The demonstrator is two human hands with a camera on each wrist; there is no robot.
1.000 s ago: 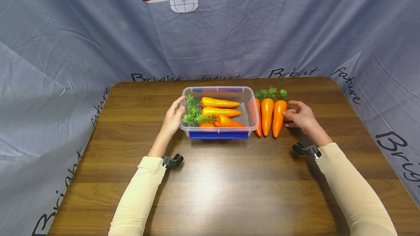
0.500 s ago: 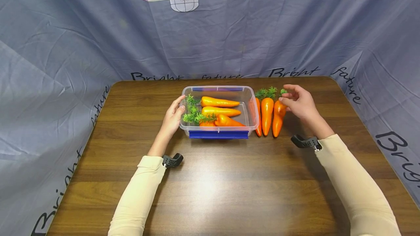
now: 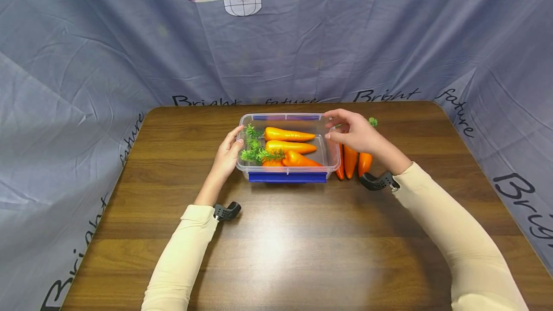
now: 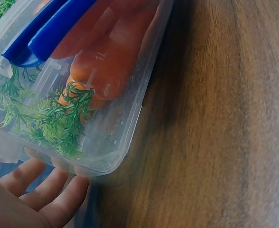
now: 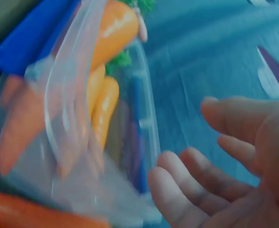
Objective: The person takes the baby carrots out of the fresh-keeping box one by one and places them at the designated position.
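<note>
A clear plastic container (image 3: 287, 170) with blue clip latches and no lid on it stands at the far middle of the table. Several orange carrots (image 3: 290, 148) lie inside, their green tops toward the left end. My left hand (image 3: 226, 157) rests on that left end; the left wrist view shows its fingers (image 4: 65, 199) extended against the outer wall. Above the right rim is my right hand (image 3: 356, 131), fingers loosely spread and holding nothing. Under it, beside the container, carrots (image 3: 351, 162) lie side by side, partly hidden by the hand and wrist.
The brown wooden table (image 3: 276, 244) reaches toward me with a bright glare on it. A grey-blue curtain (image 3: 276, 52) with printed lamps and lettering hangs behind it and along both sides.
My right hand has left the rightmost carrot, rising and moving left to the container's right rim. My left hand has stayed at the left end.
</note>
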